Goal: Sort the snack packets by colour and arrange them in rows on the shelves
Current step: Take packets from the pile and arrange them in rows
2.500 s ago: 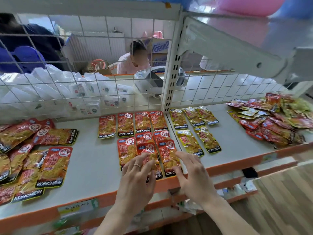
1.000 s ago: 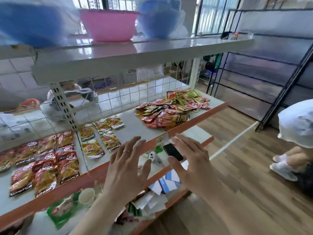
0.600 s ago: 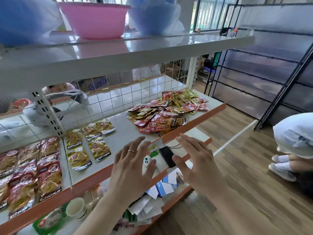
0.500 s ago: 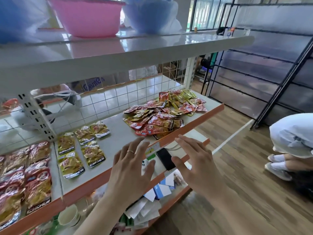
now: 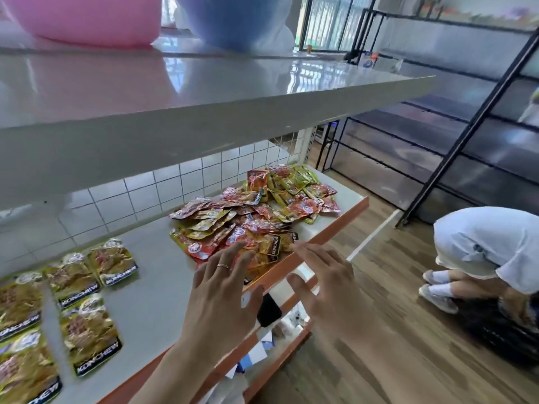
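A loose heap of red and yellow snack packets (image 5: pixel 256 217) lies on the right end of the grey shelf (image 5: pixel 154 275) with an orange front edge. Several yellow packets (image 5: pixel 87 330) lie flat in rows at the left. My left hand (image 5: pixel 221 293), a ring on one finger, hovers with fingers spread just over the near edge of the heap. My right hand (image 5: pixel 329 287) is spread too, in front of the shelf edge beside the heap. Neither hand holds anything.
An upper shelf (image 5: pixel 204 112) carries a pink basin (image 5: pixel 84 18) and a blue basin (image 5: pixel 233 18). A lower shelf holds a black phone (image 5: pixel 268 310) and papers. A person in white (image 5: pixel 490 252) crouches on the wooden floor at the right. Black racks (image 5: pixel 437 126) stand behind.
My view and both hands have swung right, from the sorted red rows to the mixed heap. The hands have come closer to the heap and stay spread and empty.
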